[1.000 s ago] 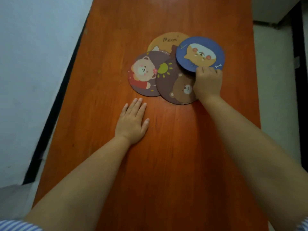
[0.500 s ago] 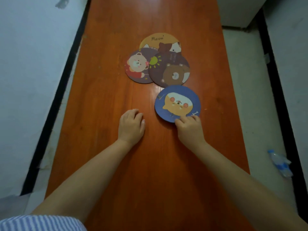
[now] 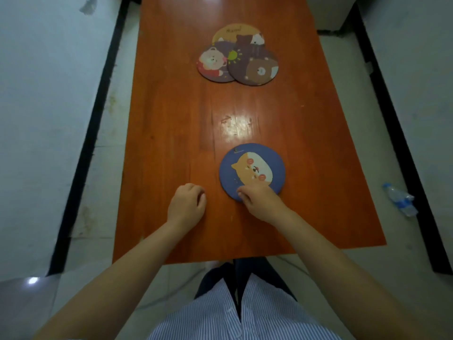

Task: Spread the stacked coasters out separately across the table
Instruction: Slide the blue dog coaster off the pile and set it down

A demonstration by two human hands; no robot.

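A blue coaster with an orange dog face point(image 3: 252, 168) lies flat on the near part of the orange table point(image 3: 171, 143). My right hand point(image 3: 259, 202) rests on its near edge, fingers pinching it. My left hand point(image 3: 187, 204) sits to its left as a loose fist on the table, holding nothing. At the far end three coasters overlap: an orange "Meow" coaster point(image 3: 230, 33) at the back, a dark coaster with a pink-cheeked bear point(image 3: 212, 63) on the left, and a dark coaster with a brown bear point(image 3: 255, 66) on top at the right.
The table's near edge point(image 3: 245, 256) is close to my body. Pale floor lies on both sides. A plastic water bottle point(image 3: 399, 200) lies on the floor to the right.
My right hand has pulled the blue coaster from the pile toward the near end of the table. My left hand curled into a fist and drew back. The camera view tilted down.
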